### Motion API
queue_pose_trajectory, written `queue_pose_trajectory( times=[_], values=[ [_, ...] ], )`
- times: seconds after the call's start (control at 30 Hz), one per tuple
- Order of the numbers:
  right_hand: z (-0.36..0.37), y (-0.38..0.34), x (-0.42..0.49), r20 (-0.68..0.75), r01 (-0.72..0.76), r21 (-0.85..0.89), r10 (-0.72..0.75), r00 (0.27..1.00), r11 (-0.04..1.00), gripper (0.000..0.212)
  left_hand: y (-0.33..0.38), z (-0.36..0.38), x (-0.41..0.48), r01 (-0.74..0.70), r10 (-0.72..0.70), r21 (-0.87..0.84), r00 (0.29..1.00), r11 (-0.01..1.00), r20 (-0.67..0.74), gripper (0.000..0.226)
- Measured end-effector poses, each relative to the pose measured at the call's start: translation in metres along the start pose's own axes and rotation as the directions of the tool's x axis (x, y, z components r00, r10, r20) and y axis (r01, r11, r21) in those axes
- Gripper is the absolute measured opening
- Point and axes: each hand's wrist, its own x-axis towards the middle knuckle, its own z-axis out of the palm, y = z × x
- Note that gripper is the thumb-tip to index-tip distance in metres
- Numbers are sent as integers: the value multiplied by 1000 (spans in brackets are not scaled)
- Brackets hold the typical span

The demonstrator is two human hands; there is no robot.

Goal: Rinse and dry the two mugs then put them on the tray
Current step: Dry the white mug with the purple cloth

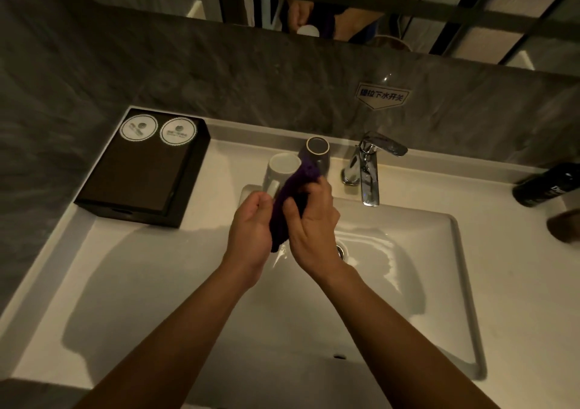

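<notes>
A white mug (280,168) and a dark mug (316,151) stand close together on the sink ledge behind the basin; the dark one is upside down. The black tray (138,179) sits on the counter at the left with two round paper coasters (158,130) at its far end. My left hand (249,229) and my right hand (314,223) are pressed together over the basin, both closed around a purple cloth (287,201). The cloth's upper end reaches up in front of the two mugs. My left fingertips are close to the white mug's handle.
A chrome faucet (367,170) stands right of the mugs, its spout over the white basin (408,276) with a drain (341,251). A black bottle (547,185) lies at the right edge. A mirror (345,0) runs above the grey stone backsplash.
</notes>
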Motion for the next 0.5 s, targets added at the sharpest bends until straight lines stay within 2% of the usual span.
queue_pose_trajectory(
  times=[0.07, 0.13, 0.23, 0.3, 0.37, 0.43, 0.47, 0.5],
  values=[
    [3, 0, 1, -123, -33, 82, 43, 991, 996, 43, 2, 3, -8, 1, -1, 0, 999, 1000, 52, 33],
    [3, -4, 5, -174, -67, 147, 93, 980, 987, 54, 3, 5, -16, -38, 36, 25, 995, 999, 94, 36],
    [-6, -10, 10, -112, -75, 191, 98, 989, 979, 50, 6, 2, -20, -86, 79, 64, 991, 994, 106, 35],
    [-14, -10, 15, -64, -150, 267, 173, 983, 952, 45, 9, -4, -19, -90, 81, 70, 989, 993, 126, 35],
    [-23, -9, 23, 22, -315, 444, 342, 940, 839, 49, 10, -11, -18, -79, 68, 59, 984, 995, 164, 33],
    [-30, -8, 28, 185, -526, 561, 523, 832, 639, 55, 11, -16, -15, -64, 55, 41, 980, 997, 190, 33],
    [-30, -8, 27, 207, -571, 564, 567, 797, 597, 56, 11, -16, -13, -51, 43, 33, 981, 998, 190, 33],
    [-28, -8, 24, 181, -570, 536, 575, 798, 623, 56, 12, -15, -12, -35, 31, 15, 983, 999, 183, 34]
  ],
)
